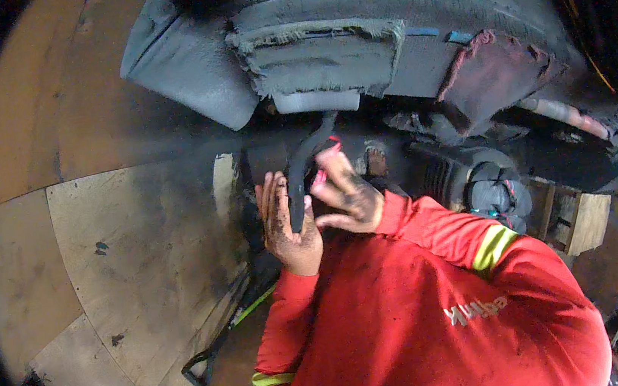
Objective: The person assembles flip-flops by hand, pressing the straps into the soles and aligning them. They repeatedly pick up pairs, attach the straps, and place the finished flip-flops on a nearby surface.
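A dark curved strip (pixel 299 175) stands in front of my chest, its upper end reaching up under the grey bench. My left hand (pixel 292 233) has it between straight fingers on one side and the thumb on the other, at its lower end. My right hand (pixel 353 197), smudged black and partly blurred, is bent around a pinkish-red piece of cloth (pixel 319 179) against the strip's right side. The cloth's full shape is hidden by the fingers.
A grey, dust-covered bench with a frayed cloth pad (pixel 324 61) is just beyond my hands. A reddish rag (pixel 497 72) hangs at its right. Worn wooden panels (pixel 142 265) stand at left; a dark ribbed machine (pixel 467 179) is at right.
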{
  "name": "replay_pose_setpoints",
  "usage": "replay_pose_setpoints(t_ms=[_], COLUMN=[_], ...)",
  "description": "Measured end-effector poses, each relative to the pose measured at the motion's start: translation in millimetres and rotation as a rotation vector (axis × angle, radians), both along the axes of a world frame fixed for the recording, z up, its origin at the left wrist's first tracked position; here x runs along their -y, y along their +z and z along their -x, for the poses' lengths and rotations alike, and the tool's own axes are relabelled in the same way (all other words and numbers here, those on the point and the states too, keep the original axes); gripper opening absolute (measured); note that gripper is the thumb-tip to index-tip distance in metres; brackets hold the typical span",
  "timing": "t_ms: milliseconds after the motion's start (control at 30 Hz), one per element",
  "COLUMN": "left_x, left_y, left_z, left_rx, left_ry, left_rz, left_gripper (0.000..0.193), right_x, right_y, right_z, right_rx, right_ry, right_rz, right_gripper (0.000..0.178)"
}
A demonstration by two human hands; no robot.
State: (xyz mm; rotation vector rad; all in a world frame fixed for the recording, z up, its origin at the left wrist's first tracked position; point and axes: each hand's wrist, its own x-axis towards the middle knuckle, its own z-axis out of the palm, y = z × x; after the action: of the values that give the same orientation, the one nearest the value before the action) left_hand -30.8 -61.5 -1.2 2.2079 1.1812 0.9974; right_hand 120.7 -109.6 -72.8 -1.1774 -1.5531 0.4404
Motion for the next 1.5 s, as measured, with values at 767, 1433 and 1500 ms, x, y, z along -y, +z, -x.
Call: replay_pose_setpoints(t_ms=[767, 1433, 1500], left_x=[-50.5, 43.6, 55.4], left_y=[57.0, 127.2, 126.8], left_z=[-86.9, 41.6, 55.6], left_rx=[-0.215, -0.030, -0.053], left_ry=[-0.275, -0.004, 0.044], left_rz=[0.746, 0.519, 0.540], left_gripper=[0.061, 0.079, 0.079], right_x=[-5.6, -22.1, -16.7], right_y=[-55.7, 70.6, 70.5], right_z=[-61.2, -37.8, -29.7], right_rx=[-1.936, -1.610, -1.544], right_ry=[0.256, 0.268, 0.327], right_rz=[0.997, 0.861, 0.869], right_gripper=[0.058, 0.106, 0.123])
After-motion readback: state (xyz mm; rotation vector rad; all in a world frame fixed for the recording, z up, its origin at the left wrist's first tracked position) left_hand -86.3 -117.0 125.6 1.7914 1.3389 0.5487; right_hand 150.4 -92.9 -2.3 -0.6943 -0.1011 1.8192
